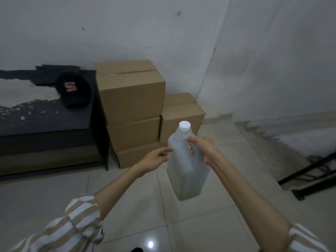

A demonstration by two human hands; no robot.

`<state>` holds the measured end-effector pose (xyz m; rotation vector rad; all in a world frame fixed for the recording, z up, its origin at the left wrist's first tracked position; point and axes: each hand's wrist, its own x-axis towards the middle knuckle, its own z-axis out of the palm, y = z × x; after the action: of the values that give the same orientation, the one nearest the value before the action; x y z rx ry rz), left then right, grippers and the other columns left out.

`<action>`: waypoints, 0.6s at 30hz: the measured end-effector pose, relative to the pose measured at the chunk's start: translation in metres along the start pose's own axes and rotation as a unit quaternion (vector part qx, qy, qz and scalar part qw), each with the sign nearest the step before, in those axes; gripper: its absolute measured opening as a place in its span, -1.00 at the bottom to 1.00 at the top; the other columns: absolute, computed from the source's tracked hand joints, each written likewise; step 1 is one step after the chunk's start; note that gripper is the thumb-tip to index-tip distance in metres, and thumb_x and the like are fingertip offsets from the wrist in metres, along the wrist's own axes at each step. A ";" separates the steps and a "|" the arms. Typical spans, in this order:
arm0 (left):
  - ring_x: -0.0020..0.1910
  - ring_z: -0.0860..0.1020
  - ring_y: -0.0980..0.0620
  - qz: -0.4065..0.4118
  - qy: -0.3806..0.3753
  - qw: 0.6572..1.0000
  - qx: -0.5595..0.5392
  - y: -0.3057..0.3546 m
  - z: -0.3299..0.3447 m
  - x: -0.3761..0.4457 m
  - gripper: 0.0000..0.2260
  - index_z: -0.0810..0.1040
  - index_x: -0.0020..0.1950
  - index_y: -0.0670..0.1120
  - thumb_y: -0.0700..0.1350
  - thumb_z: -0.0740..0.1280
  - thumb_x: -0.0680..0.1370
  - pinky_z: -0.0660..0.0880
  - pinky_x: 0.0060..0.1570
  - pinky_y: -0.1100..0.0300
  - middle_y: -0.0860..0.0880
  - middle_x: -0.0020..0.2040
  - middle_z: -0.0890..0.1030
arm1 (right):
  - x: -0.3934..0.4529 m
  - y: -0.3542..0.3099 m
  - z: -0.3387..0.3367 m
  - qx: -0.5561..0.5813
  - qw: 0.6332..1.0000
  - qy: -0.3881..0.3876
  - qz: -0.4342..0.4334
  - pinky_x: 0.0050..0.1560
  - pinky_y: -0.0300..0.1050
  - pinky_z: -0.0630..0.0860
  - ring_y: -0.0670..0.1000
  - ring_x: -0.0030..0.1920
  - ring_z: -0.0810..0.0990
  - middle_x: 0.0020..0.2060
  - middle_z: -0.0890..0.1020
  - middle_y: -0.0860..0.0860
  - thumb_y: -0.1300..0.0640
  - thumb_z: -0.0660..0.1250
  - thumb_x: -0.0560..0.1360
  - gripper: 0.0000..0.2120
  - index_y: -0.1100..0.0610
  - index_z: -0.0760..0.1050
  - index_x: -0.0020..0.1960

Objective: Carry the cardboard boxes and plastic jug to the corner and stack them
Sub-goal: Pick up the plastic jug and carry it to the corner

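Note:
A translucent plastic jug (189, 171) with a white cap hangs in the air over the tiled floor. My right hand (201, 148) grips its handle near the neck. My left hand (156, 158) is just left of the jug, fingers loosely curled, fingertips close to or touching its side. Against the wall stands a stack of three cardboard boxes (132, 99). A single lower cardboard box (181, 113) sits to the right of the stack, toward the corner, partly hidden behind the jug.
A low dark table (45, 128) stands left of the boxes with a black cap (74, 91) on it. Black metal legs of a stand (312, 177) cross the floor at the right. The white walls meet in a corner behind the boxes.

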<state>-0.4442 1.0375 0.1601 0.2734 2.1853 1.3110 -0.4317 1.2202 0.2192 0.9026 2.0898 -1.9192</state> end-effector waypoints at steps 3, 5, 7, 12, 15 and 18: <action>0.02 0.48 0.06 0.008 -0.018 1.000 0.009 0.028 0.022 0.045 -0.68 0.43 0.37 0.09 -0.07 0.20 0.61 0.35 -0.02 0.27 0.02 0.11 0.49 | 0.034 -0.011 -0.045 0.022 0.999 0.026 0.001 -0.57 -0.32 0.41 -0.03 -0.47 0.45 -0.42 0.50 0.10 0.23 0.44 0.42 -0.84 0.27 0.51 -0.08; -0.05 0.48 0.11 0.015 -0.025 1.000 0.011 0.045 0.033 0.076 -0.68 0.44 0.36 0.07 -0.09 0.21 0.60 0.37 -0.14 0.34 0.01 0.07 0.48 | 0.059 -0.016 -0.068 0.028 0.999 0.039 0.008 -0.55 -0.29 0.42 -0.02 -0.47 0.46 -0.41 0.51 0.10 0.22 0.46 0.40 -0.84 0.27 0.53 -0.10; -0.08 0.46 0.15 0.022 -0.030 0.999 0.014 0.061 0.043 0.114 -0.69 0.45 0.35 0.06 -0.10 0.22 0.60 0.37 -0.19 0.38 0.01 0.06 0.49 | 0.086 -0.024 -0.091 0.032 0.998 0.042 0.015 -0.53 -0.26 0.41 -0.01 -0.48 0.45 -0.42 0.51 0.10 0.21 0.46 0.40 -0.86 0.25 0.52 -0.16; -0.26 0.41 0.22 0.022 -0.029 0.999 0.012 0.098 0.063 0.215 -0.69 0.45 0.34 0.07 -0.13 0.19 0.61 0.39 -0.25 0.39 0.00 0.08 0.50 | 0.150 -0.048 -0.147 0.041 0.997 0.053 0.028 -0.54 -0.30 0.38 -0.04 -0.60 0.40 -0.47 0.47 0.11 0.21 0.44 0.42 -0.83 0.22 0.48 -0.27; -0.14 0.41 0.12 0.014 -0.033 0.999 0.024 0.120 0.076 0.266 -0.69 0.44 0.34 0.11 -0.10 0.19 0.61 0.38 -0.11 0.26 -0.01 0.09 0.50 | 0.190 -0.063 -0.176 0.046 0.997 0.049 0.030 -0.57 -0.33 0.36 -0.05 -0.64 0.39 -0.47 0.46 0.11 0.21 0.45 0.42 -0.80 0.22 0.47 -0.30; -0.24 0.40 0.16 0.017 -0.051 0.998 0.035 0.140 0.090 0.306 -0.69 0.44 0.35 0.06 -0.11 0.20 0.61 0.36 -0.28 0.32 -0.03 0.02 0.49 | 0.226 -0.078 -0.202 0.054 0.997 0.051 0.032 -0.58 -0.36 0.36 -0.07 -0.67 0.40 -0.46 0.47 0.12 0.20 0.44 0.43 -0.79 0.22 0.46 -0.30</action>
<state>-0.6591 1.3114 0.1365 0.3967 2.1506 1.2134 -0.5995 1.4838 0.2036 1.0990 1.9994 -2.0104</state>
